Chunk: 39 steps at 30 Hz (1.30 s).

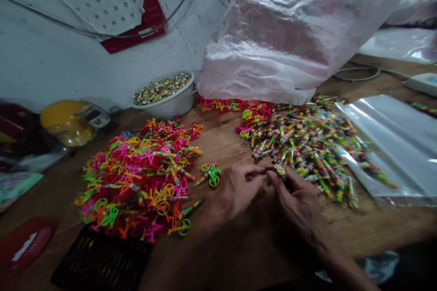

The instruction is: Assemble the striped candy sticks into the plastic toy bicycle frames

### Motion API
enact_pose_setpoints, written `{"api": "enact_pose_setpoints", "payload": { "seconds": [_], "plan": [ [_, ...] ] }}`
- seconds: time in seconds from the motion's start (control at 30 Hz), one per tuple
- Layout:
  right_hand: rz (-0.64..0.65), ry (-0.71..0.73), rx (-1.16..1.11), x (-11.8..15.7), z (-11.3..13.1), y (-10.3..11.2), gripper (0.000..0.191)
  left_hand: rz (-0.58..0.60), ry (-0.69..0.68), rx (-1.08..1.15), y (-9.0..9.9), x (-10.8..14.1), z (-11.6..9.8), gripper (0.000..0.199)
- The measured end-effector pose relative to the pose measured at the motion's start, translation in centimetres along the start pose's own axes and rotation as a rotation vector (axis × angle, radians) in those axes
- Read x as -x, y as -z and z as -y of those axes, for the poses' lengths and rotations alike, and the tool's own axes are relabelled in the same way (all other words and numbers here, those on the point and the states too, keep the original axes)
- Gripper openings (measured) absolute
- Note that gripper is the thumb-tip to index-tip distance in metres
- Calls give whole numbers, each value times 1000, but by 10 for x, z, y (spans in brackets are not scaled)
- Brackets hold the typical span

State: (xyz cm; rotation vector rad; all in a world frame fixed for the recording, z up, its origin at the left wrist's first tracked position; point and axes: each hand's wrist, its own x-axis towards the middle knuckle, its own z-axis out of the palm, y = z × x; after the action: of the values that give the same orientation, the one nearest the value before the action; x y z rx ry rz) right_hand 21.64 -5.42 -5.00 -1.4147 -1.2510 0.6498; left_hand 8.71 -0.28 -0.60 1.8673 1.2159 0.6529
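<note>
My left hand (237,188) and my right hand (297,193) meet above the middle of the table, fingertips touching or nearly so. Between the thumb and fingers of my right hand is a small piece with a round pale-yellow top (280,171); its lower part is hidden. The left fingers are pinched together beside it, and what they hold is blurred. To the left lies a heap of bright plastic toy bicycles (136,177). One green and yellow toy bicycle (213,175) sits apart near my left hand. Small colourful printed tubes (303,141) are piled beyond my right hand.
A white basin (170,105) full of small pieces stands against the wall. A large translucent plastic bag (283,32) rises behind the piles. Clear plastic sheets (399,145) lie right. A black slotted tray (102,259) and a red object (27,241) are at front left.
</note>
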Motion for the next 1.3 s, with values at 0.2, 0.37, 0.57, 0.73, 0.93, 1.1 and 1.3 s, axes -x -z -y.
{"api": "enact_pose_setpoints", "payload": {
  "seconds": [0.2, 0.37, 0.57, 0.73, 0.93, 1.1, 1.3],
  "plan": [
    [-72, 202, 201, 8, -3, -2, 13, -302, -286, -664, 14, -86, 28, 49],
    [-25, 272, 208, 10, -9, -3, 14, -213, -298, -547, 11, -122, 44, 28],
    [-65, 171, 189, 7, -13, -2, 21, -334, 10, 351, 45, -84, 28, 27],
    [-7, -49, 63, 6, 4, 4, 16, -3, 360, 1033, 33, -17, 18, 16],
    [108, -252, -107, 13, 21, -1, 26, 47, 450, 1209, 6, 30, 15, 15],
    [221, -250, -71, 11, 25, 4, 21, 99, 468, 924, 13, 46, 16, 15],
    [471, 14, 93, -4, 29, 8, 23, 250, 421, 561, 17, 47, 27, 17]
  ]
}}
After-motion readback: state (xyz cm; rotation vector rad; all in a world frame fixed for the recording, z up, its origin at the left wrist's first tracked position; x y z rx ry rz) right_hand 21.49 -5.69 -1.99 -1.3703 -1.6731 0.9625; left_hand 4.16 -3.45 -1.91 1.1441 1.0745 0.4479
